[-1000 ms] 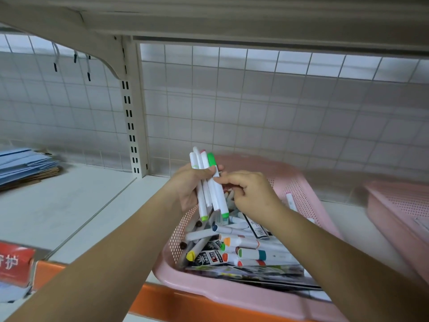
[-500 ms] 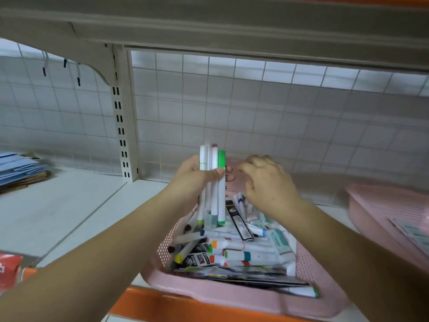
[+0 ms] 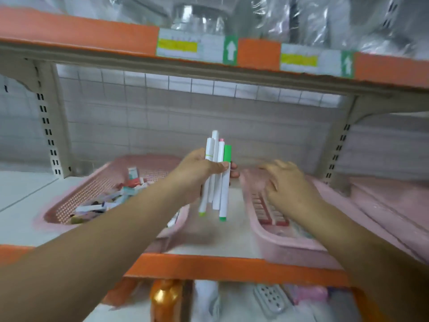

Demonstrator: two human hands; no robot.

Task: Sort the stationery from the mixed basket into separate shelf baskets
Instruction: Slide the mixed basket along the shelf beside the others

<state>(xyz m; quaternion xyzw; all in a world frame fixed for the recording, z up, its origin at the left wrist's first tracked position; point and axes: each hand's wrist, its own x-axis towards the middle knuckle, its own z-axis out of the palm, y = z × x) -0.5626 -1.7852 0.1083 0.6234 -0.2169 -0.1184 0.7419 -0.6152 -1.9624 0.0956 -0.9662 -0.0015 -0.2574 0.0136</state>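
Left hand (image 3: 202, 169) clenched round a bundle of white markers (image 3: 220, 194), held upright above the shelf (image 3: 23, 201), ends poking out at 12 and 6 o'clock of the fist. Pink mixed basket (image 3: 92, 189) of jumbled stationery at 8 o'clock from that hand. Right hand (image 3: 287, 182) released, fingers loosely spread, holding nothing, hovering over a second pink basket (image 3: 290, 245) at 4 o'clock from the markers. Heavy motion blur throughout.

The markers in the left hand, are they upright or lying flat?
Upright. The left hand grips the markers, which stand vertical in the air, green ends down.
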